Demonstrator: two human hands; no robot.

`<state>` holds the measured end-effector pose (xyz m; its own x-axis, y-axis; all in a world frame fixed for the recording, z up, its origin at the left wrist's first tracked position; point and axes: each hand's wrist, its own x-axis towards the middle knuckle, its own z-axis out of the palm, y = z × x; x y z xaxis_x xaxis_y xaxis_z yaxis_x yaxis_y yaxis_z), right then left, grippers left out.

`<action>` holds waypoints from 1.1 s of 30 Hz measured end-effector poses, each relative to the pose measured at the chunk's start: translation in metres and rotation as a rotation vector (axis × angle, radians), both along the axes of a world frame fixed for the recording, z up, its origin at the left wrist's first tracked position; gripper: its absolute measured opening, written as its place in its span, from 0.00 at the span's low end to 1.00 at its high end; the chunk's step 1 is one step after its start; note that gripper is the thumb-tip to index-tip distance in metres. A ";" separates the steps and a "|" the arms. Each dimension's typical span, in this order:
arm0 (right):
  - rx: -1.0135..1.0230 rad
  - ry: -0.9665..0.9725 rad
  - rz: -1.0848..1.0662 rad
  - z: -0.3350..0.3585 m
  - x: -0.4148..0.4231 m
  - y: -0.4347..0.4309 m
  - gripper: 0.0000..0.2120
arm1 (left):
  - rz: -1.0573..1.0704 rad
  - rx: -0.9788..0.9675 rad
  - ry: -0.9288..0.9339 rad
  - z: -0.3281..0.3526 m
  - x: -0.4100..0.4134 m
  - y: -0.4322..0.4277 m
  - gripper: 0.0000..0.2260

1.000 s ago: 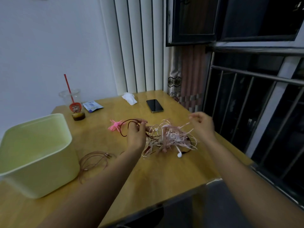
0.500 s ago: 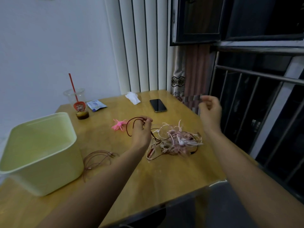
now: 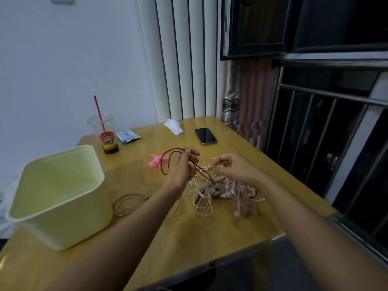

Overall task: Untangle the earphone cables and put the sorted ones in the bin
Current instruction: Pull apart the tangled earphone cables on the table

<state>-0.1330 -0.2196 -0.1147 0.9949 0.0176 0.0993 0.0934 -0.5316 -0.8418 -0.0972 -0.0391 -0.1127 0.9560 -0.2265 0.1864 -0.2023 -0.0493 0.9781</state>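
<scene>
Since half a second ago our right hand (image 3: 233, 169) has come down from the air near the window bars. It is now at the tangle of pale pink and white earphone cables (image 3: 222, 190), where its fingertips pinch one pale strand (image 3: 207, 169). Our left hand (image 3: 180, 171) grips the loop of the dark red thin cable (image 3: 168, 162), lifted a little above the yellow wooden tabletop (image 3: 210, 234); the other end of this cable runs into the tangle. The tangle lies on the tabletop, well apart from the pale green plastic bin (image 3: 69, 223), in which we see no cable. A brown coiled cable (image 3: 128, 203) lies just beside the bin. We judge that the step in hand is freeing the dark red cable. The next move calls for drawing the pale strand away slowly, so that no knot tightens.
</scene>
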 end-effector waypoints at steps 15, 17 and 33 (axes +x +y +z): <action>-0.166 0.070 -0.082 0.007 -0.006 -0.022 0.08 | -0.043 0.077 -0.047 0.004 0.006 0.008 0.16; -0.319 0.077 -0.105 0.007 -0.002 -0.017 0.05 | -0.073 0.094 -0.058 0.003 0.002 0.004 0.15; 0.394 0.024 0.064 0.032 -0.010 0.000 0.14 | -0.088 0.052 -0.024 0.008 -0.007 0.006 0.12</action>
<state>-0.1430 -0.2199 -0.0829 0.9951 0.0449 0.0880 0.0942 -0.1613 -0.9824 -0.1038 -0.0329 -0.1046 0.9275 -0.3190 0.1948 -0.2315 -0.0809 0.9695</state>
